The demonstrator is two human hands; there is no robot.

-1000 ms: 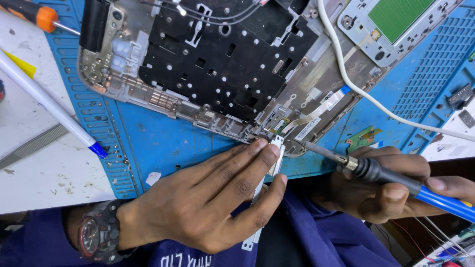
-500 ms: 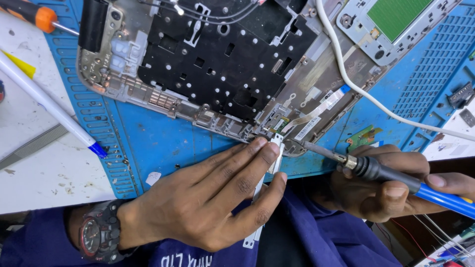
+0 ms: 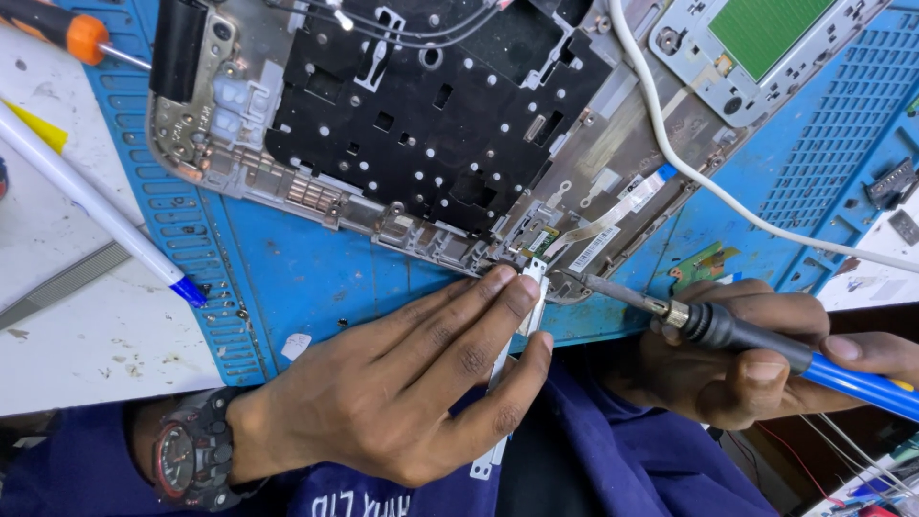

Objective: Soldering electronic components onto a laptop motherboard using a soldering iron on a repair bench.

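The left hand point(image 3: 402, 383) pinched a thin metal strip point(image 3: 525, 306) against the laptop frame point(image 3: 421, 124); the right hand point(image 3: 737, 359) gripped a blue-handled soldering iron point(image 3: 756, 345), its tip just beside the strip; a white rectangular label point(image 3: 593, 249) lay just above.

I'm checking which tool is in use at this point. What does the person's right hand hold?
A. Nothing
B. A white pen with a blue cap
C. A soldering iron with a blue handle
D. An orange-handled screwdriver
C: the right hand grips the soldering iron, its tip at the edge of the laptop chassis, beside the left hand.
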